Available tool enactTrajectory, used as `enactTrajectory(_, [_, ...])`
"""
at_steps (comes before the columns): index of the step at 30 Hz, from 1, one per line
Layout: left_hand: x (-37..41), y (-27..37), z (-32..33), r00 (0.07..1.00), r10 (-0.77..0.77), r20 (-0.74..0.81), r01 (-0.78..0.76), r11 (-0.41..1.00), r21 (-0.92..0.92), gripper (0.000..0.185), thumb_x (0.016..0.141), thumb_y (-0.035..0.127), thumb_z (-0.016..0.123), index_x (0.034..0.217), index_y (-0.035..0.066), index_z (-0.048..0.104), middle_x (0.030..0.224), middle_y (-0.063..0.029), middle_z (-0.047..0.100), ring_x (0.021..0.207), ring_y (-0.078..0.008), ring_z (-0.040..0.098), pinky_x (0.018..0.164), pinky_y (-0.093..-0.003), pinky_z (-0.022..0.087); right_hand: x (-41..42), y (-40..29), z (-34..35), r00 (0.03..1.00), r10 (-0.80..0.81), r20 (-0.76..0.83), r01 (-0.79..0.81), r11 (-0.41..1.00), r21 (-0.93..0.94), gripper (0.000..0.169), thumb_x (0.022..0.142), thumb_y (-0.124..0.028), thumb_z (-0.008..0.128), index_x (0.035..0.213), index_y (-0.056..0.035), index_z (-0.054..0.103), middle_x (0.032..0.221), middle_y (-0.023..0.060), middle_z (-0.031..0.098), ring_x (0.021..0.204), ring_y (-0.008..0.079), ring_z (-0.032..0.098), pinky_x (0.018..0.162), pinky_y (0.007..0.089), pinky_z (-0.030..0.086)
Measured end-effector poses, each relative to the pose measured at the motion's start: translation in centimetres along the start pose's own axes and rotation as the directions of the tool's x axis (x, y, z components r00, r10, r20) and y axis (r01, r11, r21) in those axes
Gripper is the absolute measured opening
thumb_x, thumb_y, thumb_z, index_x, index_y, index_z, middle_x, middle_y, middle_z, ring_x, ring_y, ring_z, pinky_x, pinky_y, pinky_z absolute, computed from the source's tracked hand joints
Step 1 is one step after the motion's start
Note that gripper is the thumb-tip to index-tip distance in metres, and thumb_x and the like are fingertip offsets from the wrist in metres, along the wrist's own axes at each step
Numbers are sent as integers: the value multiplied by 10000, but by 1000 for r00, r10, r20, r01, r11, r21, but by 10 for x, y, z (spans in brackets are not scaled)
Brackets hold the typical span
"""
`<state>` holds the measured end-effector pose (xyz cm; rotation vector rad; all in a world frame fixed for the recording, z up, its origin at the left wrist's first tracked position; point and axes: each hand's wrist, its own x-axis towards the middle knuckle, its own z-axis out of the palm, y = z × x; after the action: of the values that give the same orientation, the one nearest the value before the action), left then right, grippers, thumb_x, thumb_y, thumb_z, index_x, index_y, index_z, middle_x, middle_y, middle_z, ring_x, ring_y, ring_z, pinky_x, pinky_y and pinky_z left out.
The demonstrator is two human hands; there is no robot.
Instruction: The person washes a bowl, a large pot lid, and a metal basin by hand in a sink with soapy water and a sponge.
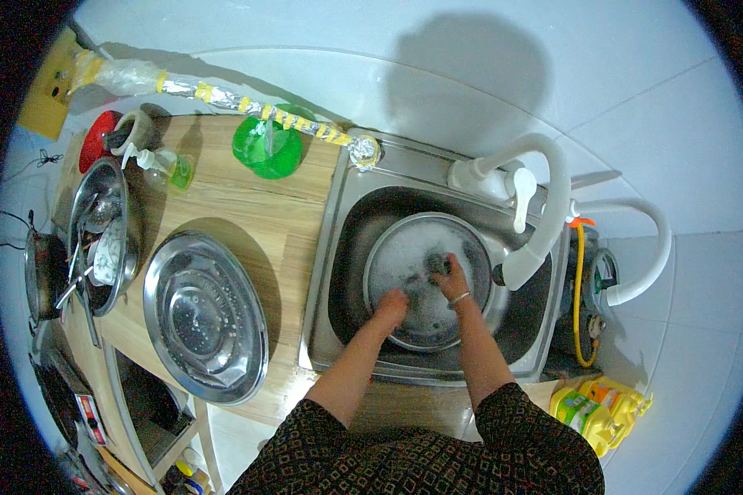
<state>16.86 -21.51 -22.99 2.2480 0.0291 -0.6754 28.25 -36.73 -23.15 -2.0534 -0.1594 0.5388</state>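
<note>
A round metal basin (428, 238) full of sudsy water sits in the stainless-steel sink (340, 266). Over its right half, my right hand (451, 281) is closed around a dark scrubber (437, 263), probably metal wool. My left hand (393, 306) rests at the basin's lower left, its fingertips in the foam; whether they grip anything under the suds cannot be seen. The white flexible faucet spout (554, 204) curves down to the right of the basin, its dark tip beside the rim.
Left of the sink, the wooden counter (291, 229) bears a large metal basin (204, 315), a metal bowl of dishes and utensils (121, 179), a pump bottle (179, 170) and a green container (266, 148). Yellow bottles (588, 411) stand at lower right, near a gas cylinder (585, 272).
</note>
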Motion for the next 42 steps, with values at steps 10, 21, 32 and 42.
enactTrajectory(10, [-17, 21, -29, 996, -92, -3, 84, 927, -365, 191, 751, 177, 474, 815, 1, 515, 805, -183, 533, 759, -349, 505, 653, -418, 397, -20, -74, -3, 925, 9, 380, -30, 998, 50, 376, 743, -325, 586, 957, -32, 490, 843, 109, 539, 750, 198, 500, 661, 296, 410])
enactTrajectory(21, [-18, 62, -24, 830, -445, -335, 201, 800, -566, 179, 772, 152, 432, 806, -7, 509, 833, -204, 544, 795, -382, 508, 662, -440, 398, -25, 29, 49, 967, 255, 29, -243, 945, -218, 341, 761, -236, 562, 1018, -30, 473, 893, 82, 544, 771, 162, 524, 648, 297, 427])
enactTrajectory(32, [-11, 47, -68, 910, -267, -316, 166, 936, -311, 318, 811, 271, 432, 815, -23, 554, 842, -206, 564, 765, -331, 546, 683, -400, 420, -45, -9, 24, 957, 221, 190, -249, 959, 138, 448, 711, -240, 613, 1077, -26, 467, 946, 63, 535, 833, 132, 498, 705, 264, 406])
enactTrajectory(42, [-20, 56, -116, 669, -668, -326, -60, 388, -920, 241, 839, 195, 400, 950, -18, 423, 833, -182, 555, 719, -293, 560, 663, -394, 413, -64, -18, -9, 908, 82, 410, 81, 927, -366, 375, 745, -228, 576, 1065, -57, 480, 889, 58, 561, 819, 167, 516, 720, 286, 416])
